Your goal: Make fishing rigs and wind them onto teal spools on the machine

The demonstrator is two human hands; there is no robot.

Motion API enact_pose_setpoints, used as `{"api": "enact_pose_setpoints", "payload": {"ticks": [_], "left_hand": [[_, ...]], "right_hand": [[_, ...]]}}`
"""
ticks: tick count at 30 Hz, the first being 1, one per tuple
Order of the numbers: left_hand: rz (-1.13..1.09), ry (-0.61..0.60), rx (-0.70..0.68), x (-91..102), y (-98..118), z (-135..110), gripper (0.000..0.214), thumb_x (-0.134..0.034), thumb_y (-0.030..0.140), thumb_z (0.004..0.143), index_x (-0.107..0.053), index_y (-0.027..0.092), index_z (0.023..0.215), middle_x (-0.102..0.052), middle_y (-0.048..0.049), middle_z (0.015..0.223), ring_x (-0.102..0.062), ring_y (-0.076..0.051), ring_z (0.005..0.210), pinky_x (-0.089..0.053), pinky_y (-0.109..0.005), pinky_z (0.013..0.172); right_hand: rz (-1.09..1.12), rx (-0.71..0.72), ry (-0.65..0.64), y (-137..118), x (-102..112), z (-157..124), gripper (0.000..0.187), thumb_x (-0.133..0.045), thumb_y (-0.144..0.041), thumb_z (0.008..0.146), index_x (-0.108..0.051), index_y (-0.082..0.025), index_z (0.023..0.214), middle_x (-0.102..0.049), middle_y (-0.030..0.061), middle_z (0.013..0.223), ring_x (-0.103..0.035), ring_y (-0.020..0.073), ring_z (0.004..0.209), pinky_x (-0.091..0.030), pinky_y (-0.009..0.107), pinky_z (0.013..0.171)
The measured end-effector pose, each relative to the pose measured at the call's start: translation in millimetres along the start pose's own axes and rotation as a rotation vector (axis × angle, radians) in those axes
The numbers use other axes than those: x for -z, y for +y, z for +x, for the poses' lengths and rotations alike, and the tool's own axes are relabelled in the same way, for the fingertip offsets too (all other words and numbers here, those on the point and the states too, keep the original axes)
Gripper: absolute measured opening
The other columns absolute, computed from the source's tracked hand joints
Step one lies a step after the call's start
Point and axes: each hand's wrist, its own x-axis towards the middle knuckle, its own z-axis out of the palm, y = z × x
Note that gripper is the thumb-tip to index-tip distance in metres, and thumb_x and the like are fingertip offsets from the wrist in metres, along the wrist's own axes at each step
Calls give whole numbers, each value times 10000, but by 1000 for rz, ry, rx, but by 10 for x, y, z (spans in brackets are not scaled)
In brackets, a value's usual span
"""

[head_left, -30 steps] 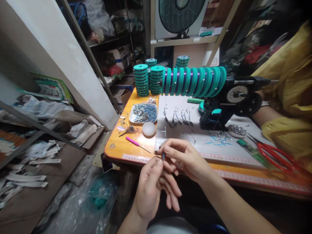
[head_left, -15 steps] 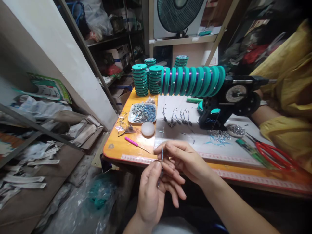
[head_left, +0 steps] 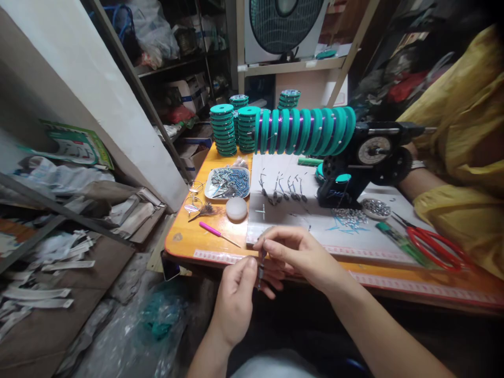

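Spanning the view, an orange table carries a row of green spools, a white mat and a tray of small parts. At its near edge the left hand and right hand meet, each pinched shut on a thin dark piece that stands upright between their fingertips, just in front of the table's rim.

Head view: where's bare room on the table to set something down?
Bare: the orange table corner left of the pink tool, and the white mat front between the green pen and the right hand, which pinches a small piece with the left hand. Crowded: around the parts tray, winder, red scissors.
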Motion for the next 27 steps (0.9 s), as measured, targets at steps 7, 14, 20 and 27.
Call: {"api": "enact_pose_setpoints", "payload": {"ticks": [7, 14, 20, 27], "left_hand": [[-22, 148, -159, 3, 244, 493, 301, -520, 337, 952, -650, 202, 1187, -686, -71, 1040, -623, -187, 987, -478, -285, 869], [-488, -110, 48, -77, 381, 699, 336, -544, 393, 940, -700, 96, 941, -495, 20, 560, -478, -78, 545, -424, -204, 591], [-326, -79, 5, -95, 396, 625, 334, -603, 450, 897, -670, 123, 876, -520, 28, 541, -441, -59, 469, -356, -187, 491], [-424, 35, 12, -170, 378, 647, 293, -677, 397, 814, -626, 124, 723, -586, 16, 471, -431, -47, 325, -299, -152, 353]], "right_hand": [[-524, 119, 27, -257, 25, -47, 273, -626, -393, 894, -711, -138, 845, -665, 39, 756, -552, 115, 659, -415, 222, 597], [-776, 174, 151, -590, 182, -8, 242, -544, -363, 948, -663, -156, 990, -641, 5, 670, -479, 77, 515, -348, 209, 497], [85, -17, -47, -814, 207, 393, 367, -406, -312, 993, -524, -124, 1286, -625, -9, 561, -318, 37, 274, -210, 174, 322], [427, -145, -118, -778, 70, 611, 502, -249, -401, 1041, -408, -167, 626, -583, -4, 523, -419, 36, 272, -218, 123, 274]]}}
